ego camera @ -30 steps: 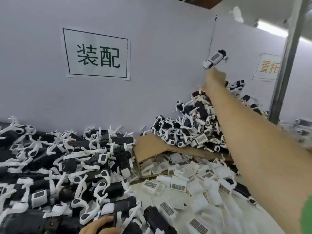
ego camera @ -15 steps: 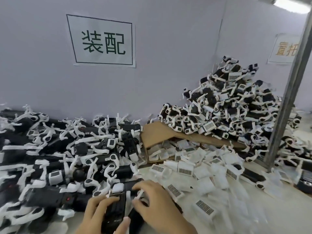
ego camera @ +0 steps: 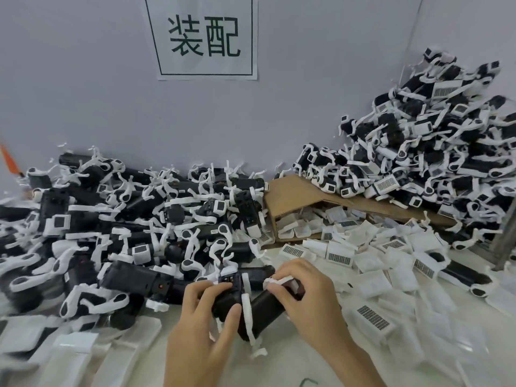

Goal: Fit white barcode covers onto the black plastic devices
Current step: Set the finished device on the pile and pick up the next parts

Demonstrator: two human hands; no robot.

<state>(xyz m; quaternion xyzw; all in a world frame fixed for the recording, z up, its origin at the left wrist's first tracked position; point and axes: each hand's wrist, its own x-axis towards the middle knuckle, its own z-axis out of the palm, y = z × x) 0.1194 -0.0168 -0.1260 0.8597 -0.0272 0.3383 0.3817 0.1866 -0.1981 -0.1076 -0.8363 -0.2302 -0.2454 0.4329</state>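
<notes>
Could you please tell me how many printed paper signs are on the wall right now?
1. The printed sign with two large dark characters hangs on the grey wall, top centre, above the piles. Others may lie outside the frame.

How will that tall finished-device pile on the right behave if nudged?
Likely to slide: the finished-device pile is heaped steeply and loosely against the wall. Its foot rests on a tilted cardboard flap, so units could spill onto the loose barcode covers. Protruding white straps may snag neighbours.

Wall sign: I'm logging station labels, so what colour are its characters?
Dark green characters on the white wall sign, inside a thin dark border; head view.
</notes>
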